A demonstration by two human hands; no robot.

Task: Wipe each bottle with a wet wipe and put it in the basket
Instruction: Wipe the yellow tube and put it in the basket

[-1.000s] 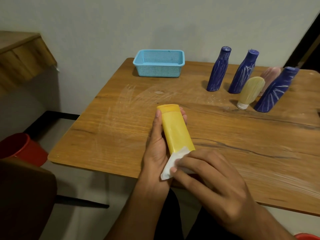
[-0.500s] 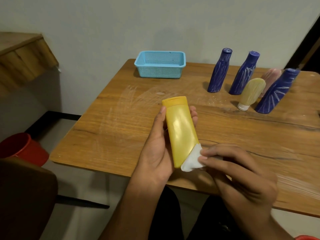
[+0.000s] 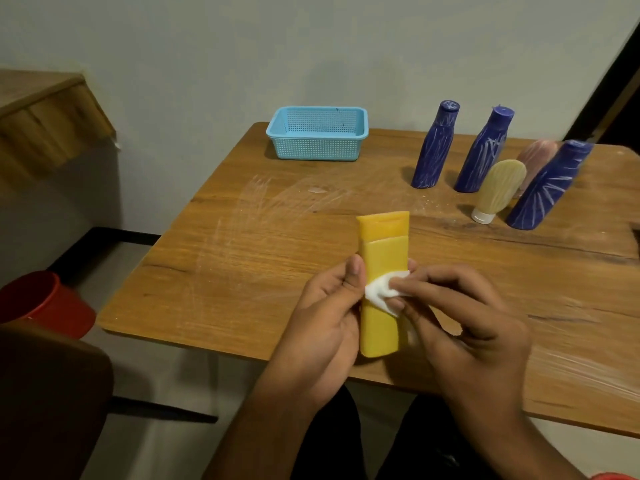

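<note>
In the head view, the left hand (image 3: 327, 318) has its grip closed around a yellow bottle (image 3: 381, 285), thumb pressed on the near-left edge and fingertips peeking out along the right edge, so the bottle stands nearly upright above the near edge of the wooden desk (image 3: 242, 271) with its cap end pointing away from the person. The right hand (image 3: 474, 327) has its grip pinched shut on a white wet wipe (image 3: 381, 295), thumb and fingers bunched on the wad, which lies pressed against the front face of the bottle about halfway down, just beside the left thumb. The blue basket (image 3: 317, 147) sits at the far-left corner of the desk, well apart from both hands, and its inside looks bare apart from a few dark specks. At the far right stand three dark blue bottles (image 3: 434, 147) streaked with white marks, the rightmost one leaning, with a pale yellow bottle (image 3: 498, 188) resting cap-down between them and a pinkish bottle (image 3: 536, 157) partly hidden behind it. White smear marks cross the middle of the desk. A red bin (image 3: 45, 306) stands on the floor at the left.
</note>
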